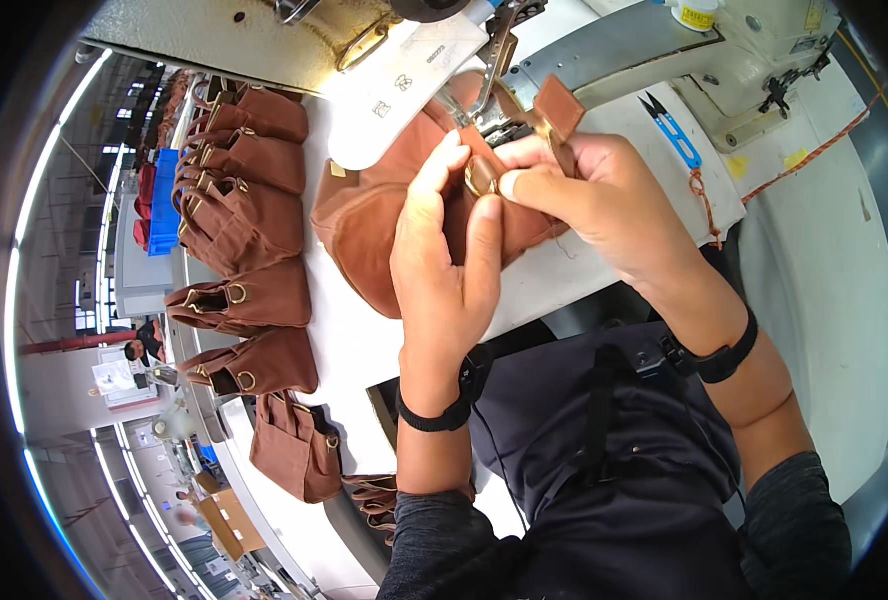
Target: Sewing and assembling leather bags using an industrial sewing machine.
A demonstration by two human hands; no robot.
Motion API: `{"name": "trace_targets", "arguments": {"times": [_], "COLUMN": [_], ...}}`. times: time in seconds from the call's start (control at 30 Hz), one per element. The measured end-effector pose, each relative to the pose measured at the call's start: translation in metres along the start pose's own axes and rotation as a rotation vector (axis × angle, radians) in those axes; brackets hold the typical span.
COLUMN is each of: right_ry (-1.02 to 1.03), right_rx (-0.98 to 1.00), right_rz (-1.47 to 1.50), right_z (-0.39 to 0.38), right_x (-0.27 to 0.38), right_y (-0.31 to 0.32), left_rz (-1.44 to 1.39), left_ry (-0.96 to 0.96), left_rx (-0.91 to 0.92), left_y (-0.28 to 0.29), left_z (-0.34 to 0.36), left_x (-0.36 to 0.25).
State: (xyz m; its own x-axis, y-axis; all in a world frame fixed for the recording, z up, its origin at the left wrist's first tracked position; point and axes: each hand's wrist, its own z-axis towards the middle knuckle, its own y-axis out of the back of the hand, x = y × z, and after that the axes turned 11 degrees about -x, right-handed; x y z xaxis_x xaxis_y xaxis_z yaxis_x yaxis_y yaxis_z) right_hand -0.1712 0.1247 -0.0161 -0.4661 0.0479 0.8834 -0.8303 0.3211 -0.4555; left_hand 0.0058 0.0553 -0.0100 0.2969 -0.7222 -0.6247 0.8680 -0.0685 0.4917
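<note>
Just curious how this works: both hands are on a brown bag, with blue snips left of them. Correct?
Not quite: the left hand and right hand are on a brown bag, but the head view shows the blue snips right of them.

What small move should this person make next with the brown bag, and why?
Perhaps ease the brown bag slightly toward the sewing machine, holding the gold ring steady: the left hand and right hand flank the ring, and it sits close to the machine's working end.
</note>
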Motion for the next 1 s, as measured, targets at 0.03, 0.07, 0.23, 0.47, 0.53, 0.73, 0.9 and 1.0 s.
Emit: {"name": "trace_targets", "arguments": {"times": [0.03,0.07,0.23,0.47,0.53,0.73,0.9,1.0], "right_ry": [0.021,0.042,0.011,0.057,0.077,0.059,0.063,0.078], "right_rx": [-0.028,-0.056,-0.036,-0.023,-0.026,0.002,-0.031,-0.045], "right_rz": [-0.003,-0.006,-0.061,-0.047,-0.012,0.104,0.091,0.071], "right_z": [0.003,0.006,0.015,0.012,0.010,0.006,0.000,0.000], "right_x": [-0.002,-0.004,-0.002,-0.008,-0.013,-0.014,-0.012,-0.013], "right_y": [-0.001,-0.002,0.000,0.005,0.009,0.011,0.003,0.002], "left_rz": [-0.006,-0.007,-0.132,-0.019,-0.119,-0.254,-0.160,-0.156], "left_ry": [-0.031,-0.027,0.043,-0.089,-0.030,0.086,0.141,0.113], "left_rx": [-0.020,-0.029,-0.088,-0.311,-0.341,-0.317,-0.294,-0.306], "left_y": [-0.002,-0.004,-0.013,-0.028,-0.036,-0.038,-0.027,-0.027], "left_z": [0.002,0.003,0.008,-0.005,-0.009,-0.004,-0.001,0.003], "left_x": [0.004,0.008,0.017,0.020,0.019,0.006,-0.002,0.000]}}
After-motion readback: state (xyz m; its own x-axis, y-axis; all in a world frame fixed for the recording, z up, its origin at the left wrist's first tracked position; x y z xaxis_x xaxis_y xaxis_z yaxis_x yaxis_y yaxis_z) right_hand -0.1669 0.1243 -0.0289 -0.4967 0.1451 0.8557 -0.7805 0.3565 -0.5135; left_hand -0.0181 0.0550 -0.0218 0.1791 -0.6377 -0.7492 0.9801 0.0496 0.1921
